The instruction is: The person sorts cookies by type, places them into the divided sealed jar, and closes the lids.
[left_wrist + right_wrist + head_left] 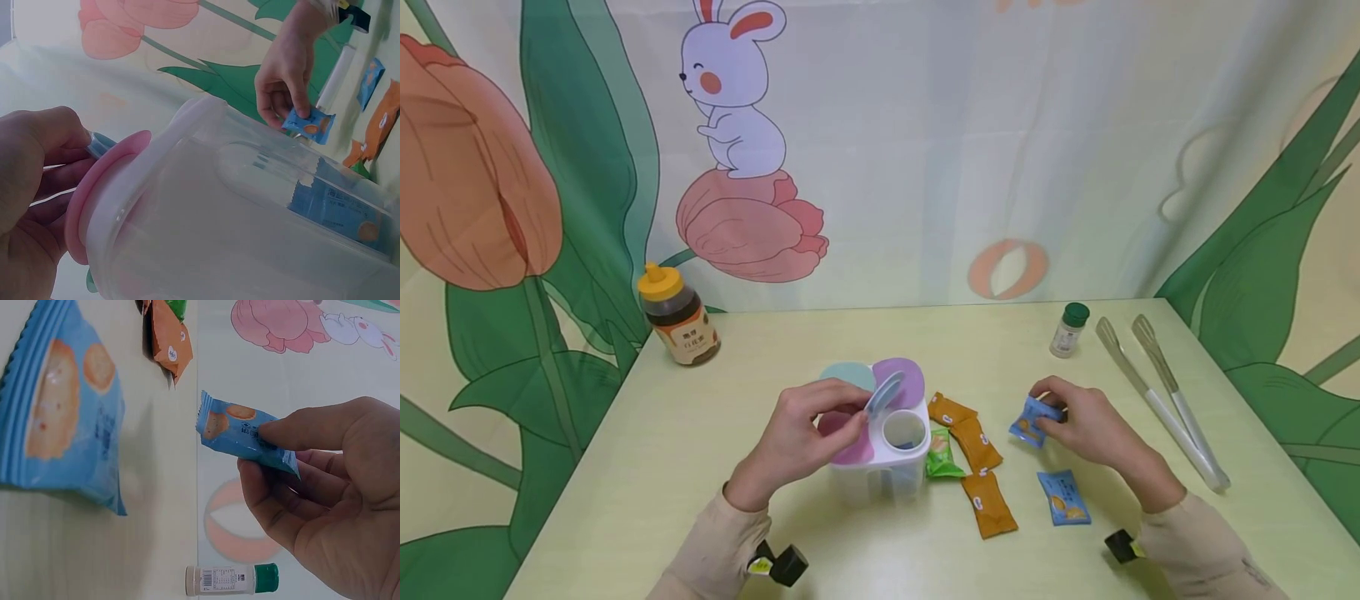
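A: What is the left hand (811, 427) doing?

B: It is pinching the blue lid (886, 393) by its edge. The lid is standing tilted up next to a round hole in the box (887, 483). The box is sitting just below the middle of the head view.

A: And the right hand (1088, 423)?

B: It is holding a small blue packet (1028, 427) between its thumb and fingers, in the lower right of the frame. The packet is hanging above the table (625, 483), apart from the box.

A: Are more blue ones showing?

B: Yes! A second packet (1065, 500) is lying below that hand. Another packet (340, 209) is resting inside the box, at the lower right of the left wrist view.

A: What is lying right beside the box?

B: A green packet (940, 457), with three orange packets (989, 505) lying near it.

A: What else are you seeing?

B: A jar (688, 335) is standing at the left. A shaker (1065, 337) is standing at the right, and the tongs (1180, 417) are lying near it.
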Action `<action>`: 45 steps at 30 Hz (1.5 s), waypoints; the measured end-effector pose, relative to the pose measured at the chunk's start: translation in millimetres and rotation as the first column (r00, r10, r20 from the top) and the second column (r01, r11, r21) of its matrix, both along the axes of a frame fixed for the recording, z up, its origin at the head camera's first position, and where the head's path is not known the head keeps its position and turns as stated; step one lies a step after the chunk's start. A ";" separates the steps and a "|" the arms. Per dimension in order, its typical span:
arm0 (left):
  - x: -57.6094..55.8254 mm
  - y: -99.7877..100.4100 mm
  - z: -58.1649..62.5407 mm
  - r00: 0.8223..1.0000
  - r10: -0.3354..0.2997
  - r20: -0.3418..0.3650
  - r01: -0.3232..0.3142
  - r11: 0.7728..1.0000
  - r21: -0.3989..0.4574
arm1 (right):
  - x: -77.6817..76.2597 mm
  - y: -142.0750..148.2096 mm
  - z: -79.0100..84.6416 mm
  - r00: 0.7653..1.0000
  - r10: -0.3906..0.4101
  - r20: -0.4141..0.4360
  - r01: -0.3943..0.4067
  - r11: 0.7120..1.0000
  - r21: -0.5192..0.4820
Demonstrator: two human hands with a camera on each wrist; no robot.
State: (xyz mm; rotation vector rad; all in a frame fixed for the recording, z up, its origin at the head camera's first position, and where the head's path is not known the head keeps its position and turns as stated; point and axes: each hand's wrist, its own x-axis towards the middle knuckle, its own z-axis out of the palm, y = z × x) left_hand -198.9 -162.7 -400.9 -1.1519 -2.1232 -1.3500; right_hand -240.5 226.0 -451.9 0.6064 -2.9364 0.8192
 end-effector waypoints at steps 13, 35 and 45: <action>0.6 0.0 0.9 1.000 0.004 0.008 -0.004 1.000 -0.006 | 2.8 -6.8 9.2 1.000 0.006 -0.029 -0.007 1.000 -0.024; -0.1 0.7 -0.1 1.000 0.010 0.001 -0.010 1.000 -0.006 | 8.9 -20.4 29.5 0.992 0.054 -0.115 -0.063 0.995 -0.081; 0.0 0.7 0.4 1.000 0.010 -0.002 -0.010 1.000 -0.005 | 9.1 -27.2 36.8 0.975 0.109 -0.195 -0.128 0.988 -0.086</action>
